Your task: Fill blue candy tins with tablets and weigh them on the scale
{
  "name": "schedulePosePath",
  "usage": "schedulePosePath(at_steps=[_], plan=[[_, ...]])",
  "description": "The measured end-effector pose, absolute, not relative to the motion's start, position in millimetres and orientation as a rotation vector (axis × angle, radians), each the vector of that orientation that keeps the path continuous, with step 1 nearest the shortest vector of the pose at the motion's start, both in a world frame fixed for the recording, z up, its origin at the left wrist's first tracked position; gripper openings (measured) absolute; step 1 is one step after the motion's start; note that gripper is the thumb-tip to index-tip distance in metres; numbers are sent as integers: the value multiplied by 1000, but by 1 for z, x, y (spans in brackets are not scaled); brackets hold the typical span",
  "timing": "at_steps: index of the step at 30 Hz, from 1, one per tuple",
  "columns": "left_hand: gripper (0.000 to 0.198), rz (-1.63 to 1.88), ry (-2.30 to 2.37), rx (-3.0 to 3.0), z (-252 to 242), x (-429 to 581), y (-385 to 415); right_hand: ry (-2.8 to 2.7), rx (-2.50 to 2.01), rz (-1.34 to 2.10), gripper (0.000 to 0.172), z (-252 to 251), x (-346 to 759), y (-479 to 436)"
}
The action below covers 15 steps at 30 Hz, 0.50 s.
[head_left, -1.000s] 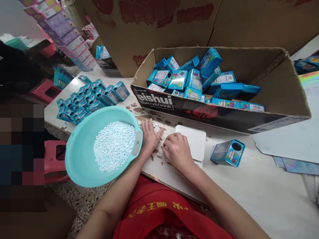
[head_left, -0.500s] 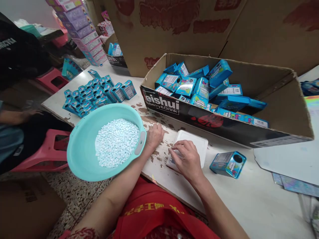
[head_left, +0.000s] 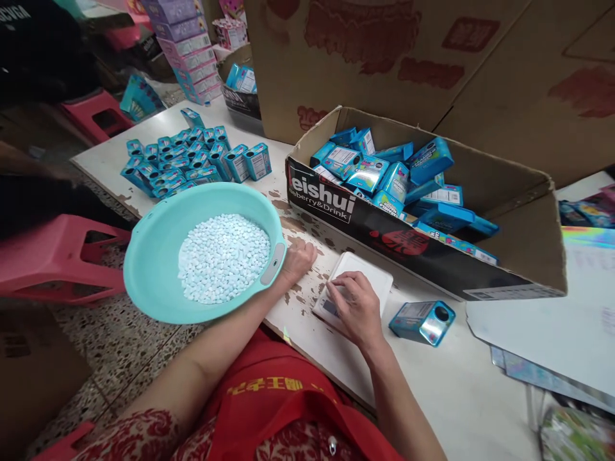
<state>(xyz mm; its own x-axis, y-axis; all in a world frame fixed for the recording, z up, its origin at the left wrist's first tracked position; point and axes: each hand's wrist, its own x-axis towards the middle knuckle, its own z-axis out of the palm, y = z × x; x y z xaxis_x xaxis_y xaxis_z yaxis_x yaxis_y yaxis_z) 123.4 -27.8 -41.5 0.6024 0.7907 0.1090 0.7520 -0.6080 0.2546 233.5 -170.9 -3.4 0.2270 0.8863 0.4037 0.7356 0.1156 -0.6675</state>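
Observation:
A turquoise plastic basin [head_left: 154, 256] holds a heap of small pale blue candies [head_left: 225, 257]. It sits at the table's left front edge, partly over my left forearm. My left hand [head_left: 298, 257] rests on the table beside the basin's grey handle, its fingers curled and no object visible in them. A white kitchen scale [head_left: 377, 282] lies flat to its right. Over the scale's front part is my right hand [head_left: 354, 306], fingers bent but apart, holding nothing visible; whether a fingertip touches the scale is unclear. A blue candy tin [head_left: 417, 321] with a round dark opening lies right of the scale.
A long cardboard box [head_left: 403, 240] of blue tins stands behind the scale. Several blue tins [head_left: 173, 160] stand grouped at the back left. Red stools [head_left: 57, 256] and a person in dark clothing [head_left: 41, 57] are at left. White sheets [head_left: 538, 326] lie at right.
The camera view has shifted and turned a little. Both hands keep nearly the same place and pose by the basin and over the scale. Nothing was picked up or let go.

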Motion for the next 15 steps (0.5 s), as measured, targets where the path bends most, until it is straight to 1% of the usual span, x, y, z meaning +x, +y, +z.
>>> schedulePosePath(at_steps=[4, 7, 12, 15], plan=[[19, 422, 1282, 2464, -40, 124, -28, -1519, -1658, 236, 11, -4, 232, -175], [22, 547, 1275, 2200, -37, 124, -27, -1518, -1669, 242, 13, -4, 231, -178], [41, 795, 1293, 1521, -32, 118, -28, -1473, -1618, 245, 13, 2, 231, -179], [43, 823, 1221, 1052, -24, 117, -33, -1433, -1586, 239, 11, 7, 229, -175]])
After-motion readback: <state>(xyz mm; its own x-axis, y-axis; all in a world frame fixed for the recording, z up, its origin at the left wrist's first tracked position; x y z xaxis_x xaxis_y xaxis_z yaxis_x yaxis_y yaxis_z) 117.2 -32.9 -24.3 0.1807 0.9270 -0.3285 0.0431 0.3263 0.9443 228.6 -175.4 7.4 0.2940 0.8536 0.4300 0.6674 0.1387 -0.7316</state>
